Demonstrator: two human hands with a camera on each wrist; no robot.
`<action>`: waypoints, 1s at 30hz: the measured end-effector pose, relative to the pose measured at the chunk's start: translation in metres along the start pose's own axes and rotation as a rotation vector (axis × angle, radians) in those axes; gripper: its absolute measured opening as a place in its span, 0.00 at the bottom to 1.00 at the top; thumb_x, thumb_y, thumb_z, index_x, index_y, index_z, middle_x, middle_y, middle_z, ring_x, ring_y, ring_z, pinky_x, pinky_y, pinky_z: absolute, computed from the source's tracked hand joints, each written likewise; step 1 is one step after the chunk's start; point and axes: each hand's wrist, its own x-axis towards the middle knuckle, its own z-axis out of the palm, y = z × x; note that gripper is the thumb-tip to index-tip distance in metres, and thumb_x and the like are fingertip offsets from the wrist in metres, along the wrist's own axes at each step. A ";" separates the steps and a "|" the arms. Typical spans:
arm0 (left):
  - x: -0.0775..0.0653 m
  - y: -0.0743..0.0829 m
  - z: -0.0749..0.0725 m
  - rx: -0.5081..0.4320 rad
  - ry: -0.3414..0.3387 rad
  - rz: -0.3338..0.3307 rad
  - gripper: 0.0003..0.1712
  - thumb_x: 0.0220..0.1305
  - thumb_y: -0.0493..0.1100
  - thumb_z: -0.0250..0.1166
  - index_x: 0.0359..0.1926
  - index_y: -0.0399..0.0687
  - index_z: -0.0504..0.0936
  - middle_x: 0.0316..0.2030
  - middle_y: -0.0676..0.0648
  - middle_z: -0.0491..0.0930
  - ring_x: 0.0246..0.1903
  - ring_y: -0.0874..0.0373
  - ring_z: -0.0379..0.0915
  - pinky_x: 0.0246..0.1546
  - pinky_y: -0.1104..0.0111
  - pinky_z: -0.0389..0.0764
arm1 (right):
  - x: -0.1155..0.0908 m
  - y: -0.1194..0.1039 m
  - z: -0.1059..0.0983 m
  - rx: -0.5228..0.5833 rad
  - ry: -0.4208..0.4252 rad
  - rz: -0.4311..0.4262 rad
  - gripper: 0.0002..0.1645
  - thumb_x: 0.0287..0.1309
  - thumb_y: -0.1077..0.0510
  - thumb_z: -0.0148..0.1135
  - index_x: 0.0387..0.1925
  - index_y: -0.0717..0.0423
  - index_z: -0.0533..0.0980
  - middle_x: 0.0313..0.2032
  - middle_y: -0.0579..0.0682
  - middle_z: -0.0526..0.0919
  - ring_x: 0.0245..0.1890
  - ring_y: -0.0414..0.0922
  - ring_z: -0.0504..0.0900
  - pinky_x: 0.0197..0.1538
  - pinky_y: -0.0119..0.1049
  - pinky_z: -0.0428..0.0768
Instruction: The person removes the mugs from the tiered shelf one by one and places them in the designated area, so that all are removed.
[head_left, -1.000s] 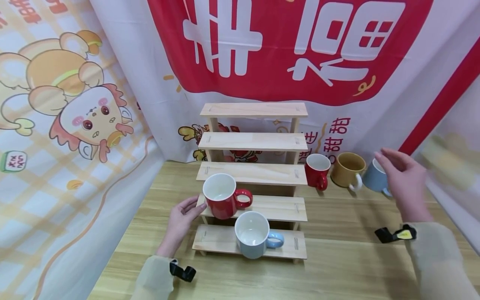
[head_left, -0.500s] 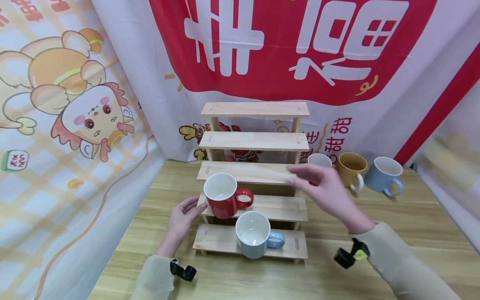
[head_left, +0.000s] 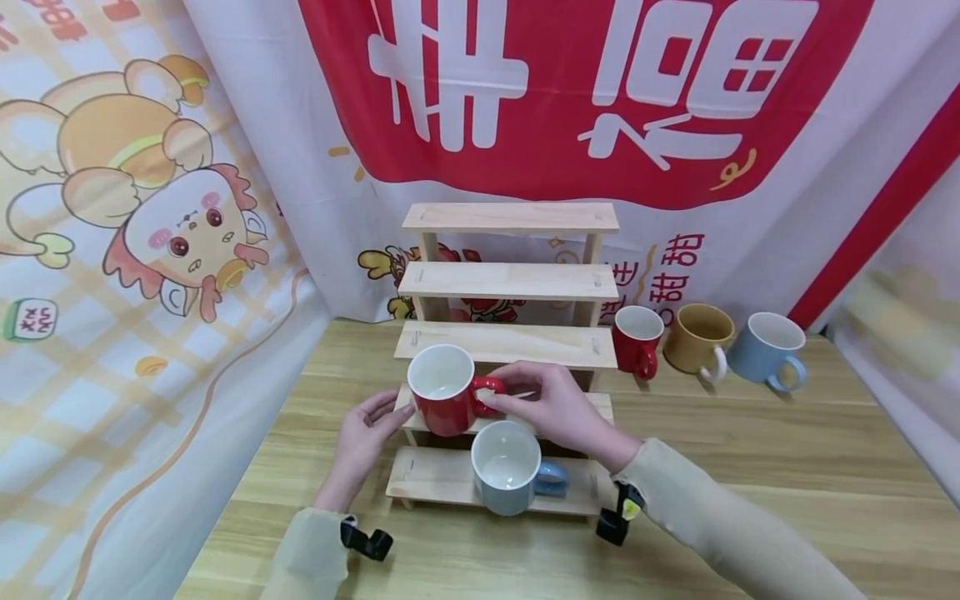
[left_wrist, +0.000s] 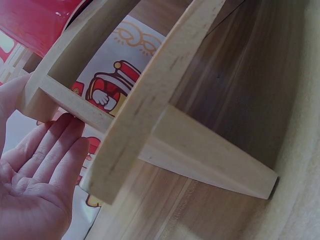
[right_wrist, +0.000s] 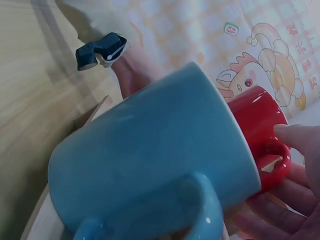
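A red mug (head_left: 442, 408) with a white inside stands at the left of the second-lowest shelf (head_left: 570, 414), handle to the right. My right hand (head_left: 555, 404) pinches that handle between thumb and fingers; the right wrist view shows the thumb (right_wrist: 295, 136) on it. My left hand (head_left: 363, 437) is at the shelf's left end, thumb tip near the mug. In the left wrist view its fingers (left_wrist: 57, 150) lie almost straight by the underside of the wooden rack (left_wrist: 132, 115). A light blue mug (head_left: 504, 483) stands on the lowest shelf, filling much of the right wrist view.
To the right of the rack, a smaller red mug (head_left: 636, 340), a mustard mug (head_left: 693, 342) and a blue mug (head_left: 761, 354) stand in a row on the wooden table (head_left: 750, 500). Higher shelves (head_left: 510, 281) rise behind. Printed cloth (head_left: 360, 92) hangs around.
My right hand has moved left from above the blue mug at the right, past the row of mugs, to the red mug's handle. The left hand has stayed in place.
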 end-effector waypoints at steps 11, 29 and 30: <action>0.000 0.001 0.001 0.013 0.007 -0.016 0.30 0.63 0.44 0.76 0.62 0.36 0.79 0.58 0.37 0.80 0.55 0.54 0.77 0.52 0.72 0.80 | 0.010 -0.001 0.014 0.088 0.067 0.034 0.11 0.63 0.53 0.73 0.44 0.52 0.86 0.40 0.45 0.88 0.40 0.43 0.87 0.45 0.36 0.86; 0.001 -0.002 -0.001 0.016 -0.006 -0.019 0.32 0.62 0.46 0.76 0.63 0.39 0.78 0.59 0.40 0.80 0.57 0.51 0.76 0.53 0.70 0.81 | 0.008 0.005 0.013 0.211 0.034 0.120 0.15 0.66 0.53 0.69 0.50 0.55 0.86 0.45 0.51 0.88 0.45 0.49 0.87 0.46 0.43 0.87; 0.000 -0.002 -0.001 0.019 -0.005 -0.021 0.32 0.62 0.46 0.76 0.63 0.39 0.78 0.59 0.40 0.79 0.58 0.51 0.76 0.53 0.70 0.81 | 0.008 0.005 0.013 0.228 0.028 0.125 0.14 0.66 0.53 0.69 0.50 0.56 0.85 0.45 0.52 0.88 0.45 0.49 0.87 0.46 0.44 0.87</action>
